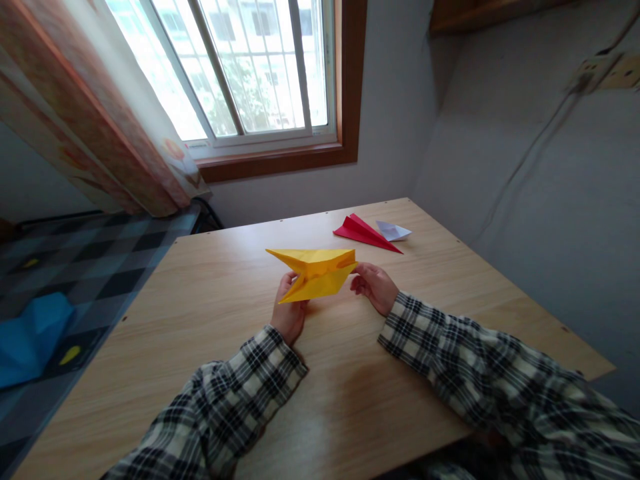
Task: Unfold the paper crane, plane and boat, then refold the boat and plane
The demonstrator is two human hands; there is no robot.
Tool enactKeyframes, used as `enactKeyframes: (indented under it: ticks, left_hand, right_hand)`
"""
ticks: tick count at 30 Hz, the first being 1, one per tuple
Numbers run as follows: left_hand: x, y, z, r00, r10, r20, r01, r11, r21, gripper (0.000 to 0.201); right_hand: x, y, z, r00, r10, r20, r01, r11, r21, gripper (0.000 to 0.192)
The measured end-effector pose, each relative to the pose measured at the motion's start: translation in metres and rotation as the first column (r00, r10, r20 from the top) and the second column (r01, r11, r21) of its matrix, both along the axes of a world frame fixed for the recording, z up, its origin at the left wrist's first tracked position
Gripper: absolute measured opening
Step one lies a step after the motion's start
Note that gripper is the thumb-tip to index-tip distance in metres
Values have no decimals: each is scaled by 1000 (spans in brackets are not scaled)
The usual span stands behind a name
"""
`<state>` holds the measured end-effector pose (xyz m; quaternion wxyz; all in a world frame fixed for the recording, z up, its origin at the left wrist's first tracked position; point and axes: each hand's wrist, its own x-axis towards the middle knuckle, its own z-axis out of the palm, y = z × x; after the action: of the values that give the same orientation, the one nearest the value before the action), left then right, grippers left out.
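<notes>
Both hands (330,300) pinching yellow folded paper (317,272)

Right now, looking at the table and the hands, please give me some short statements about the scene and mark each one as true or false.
1. Both hands hold the yellow folded paper. True: the left hand has its lower left part and the right hand its right tip.
2. The red folded paper lies in the right hand. False: it lies on the wooden table, beyond the hands, untouched.
3. A small white folded paper lies right beside the red one. True.
4. The yellow paper lies flat on the table. False: it is held up above the table top.
5. The sleeves are plain blue. False: they are checked black and white.
</notes>
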<state>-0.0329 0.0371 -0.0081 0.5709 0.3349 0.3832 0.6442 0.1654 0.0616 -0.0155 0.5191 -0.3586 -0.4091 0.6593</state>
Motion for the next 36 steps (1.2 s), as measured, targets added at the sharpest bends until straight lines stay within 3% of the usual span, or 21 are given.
enactKeyframes:
  ticks: [7,25,36]
  left_hand:
    - [0,1,-3,1000,12,-7,-12,1000,12,45]
    - [2,3,-4,998,39,54,-38,999,-26,50]
    - [1,4,-10,999,33,35,-31,999,-39,40]
  right_hand:
    - [-1,0,1,1000,-6,10,6,1000,-23,56]
    - [1,0,1,999,19,-33,-20,1000,-16,51]
    - [3,1,-3,997,59,-55,-57,998,40,44]
